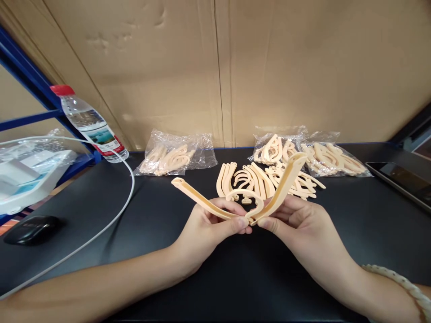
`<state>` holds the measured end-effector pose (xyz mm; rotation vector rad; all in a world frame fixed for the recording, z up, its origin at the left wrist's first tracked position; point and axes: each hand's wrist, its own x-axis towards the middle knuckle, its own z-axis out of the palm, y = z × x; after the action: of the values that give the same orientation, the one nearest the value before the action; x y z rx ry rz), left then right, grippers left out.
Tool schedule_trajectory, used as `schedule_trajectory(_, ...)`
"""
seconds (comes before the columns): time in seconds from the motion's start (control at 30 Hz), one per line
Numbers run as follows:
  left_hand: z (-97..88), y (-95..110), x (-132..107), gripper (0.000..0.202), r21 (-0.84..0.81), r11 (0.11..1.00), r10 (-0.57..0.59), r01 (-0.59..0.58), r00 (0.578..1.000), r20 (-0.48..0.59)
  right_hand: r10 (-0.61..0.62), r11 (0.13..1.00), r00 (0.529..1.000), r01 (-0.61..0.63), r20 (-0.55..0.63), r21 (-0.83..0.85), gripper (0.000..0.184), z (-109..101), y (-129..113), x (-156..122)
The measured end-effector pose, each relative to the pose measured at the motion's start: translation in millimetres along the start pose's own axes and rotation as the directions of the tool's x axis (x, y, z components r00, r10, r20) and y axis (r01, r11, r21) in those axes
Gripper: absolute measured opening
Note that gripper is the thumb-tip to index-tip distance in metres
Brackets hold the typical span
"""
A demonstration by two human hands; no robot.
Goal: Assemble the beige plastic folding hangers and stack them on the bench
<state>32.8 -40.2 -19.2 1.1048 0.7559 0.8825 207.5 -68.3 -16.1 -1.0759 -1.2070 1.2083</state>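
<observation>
Both my hands meet over the middle of a black table (215, 273). My left hand (212, 224) pinches the left arm of a cream plastic hanger (202, 202). My right hand (296, 222) grips the hanger's right arm, which rises up to the right (288, 179). The arms form a V and join between my thumbs, where the hook part curls. Behind the hands lies a loose pile of the same cream hanger pieces (259, 179).
Clear bags of hanger pieces lie at the back: one to the left (171, 157), two to the right (276, 148), (333, 159). A water bottle (90, 123), white cable (128, 197), black mouse (32, 229) and bagged box (23, 175) are left; a tablet (400, 179) lies right. Cardboard wall behind.
</observation>
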Motion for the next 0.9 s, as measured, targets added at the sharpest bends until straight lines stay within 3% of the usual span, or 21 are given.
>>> schedule_trajectory(0.67, 8.2, -1.6, -0.9, 0.006, -0.116, 0.991, 0.049, -0.065, 0.990, -0.130, -0.036, 0.987, 0.999, 0.040, -0.031, 0.156, 0.012, 6.4, 6.2, 2.9)
schedule_trajectory(0.9, 4.4, -3.8, -0.8, 0.011, -0.065, 0.997, 0.034, -0.045, 0.988, -0.153, -0.040, 0.998, 0.999, 0.040, 0.000, 0.042, 0.013, 4.3, 4.7, 4.5)
